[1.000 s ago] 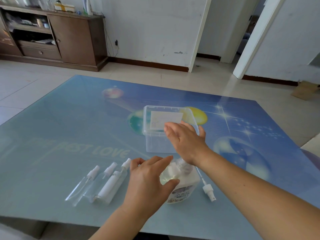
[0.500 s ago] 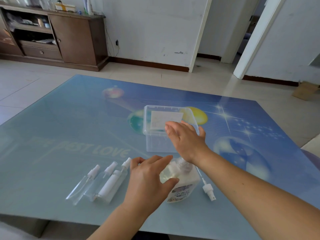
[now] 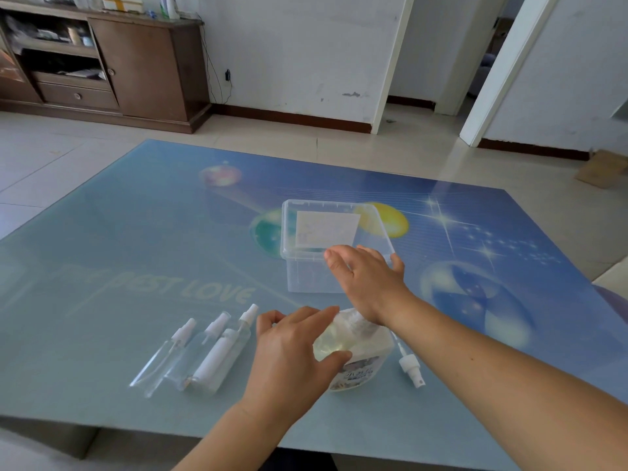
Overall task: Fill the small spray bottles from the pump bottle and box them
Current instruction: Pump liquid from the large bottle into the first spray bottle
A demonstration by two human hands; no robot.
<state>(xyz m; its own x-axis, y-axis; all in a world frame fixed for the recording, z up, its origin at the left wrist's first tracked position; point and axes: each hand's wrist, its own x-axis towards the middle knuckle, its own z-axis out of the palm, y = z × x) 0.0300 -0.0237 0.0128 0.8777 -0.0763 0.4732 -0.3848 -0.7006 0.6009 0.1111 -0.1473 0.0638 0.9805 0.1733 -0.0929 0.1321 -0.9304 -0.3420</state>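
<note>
The pump bottle (image 3: 360, 365) of pale liquid stands near the table's front edge. My right hand (image 3: 368, 280) lies flat on its pump head, fingers straight. My left hand (image 3: 289, 351) curls against the bottle's left side with its thumb on the bottle. It seems to hold a small spray bottle by the spout, but the hand hides it. Several small spray bottles (image 3: 207, 355) lie side by side to the left. A loose white sprayer head (image 3: 411, 368) lies to the right. The clear plastic box (image 3: 306, 266) stands open behind the hands.
The glass table (image 3: 136, 249) has a blue printed top, and its front edge runs just below my forearms. A brown cabinet (image 3: 136, 69) stands on the tiled floor at the back left. A doorway opens at the back right.
Both hands stay at the pump bottle. My right hand has sunk very slightly on the pump head.
</note>
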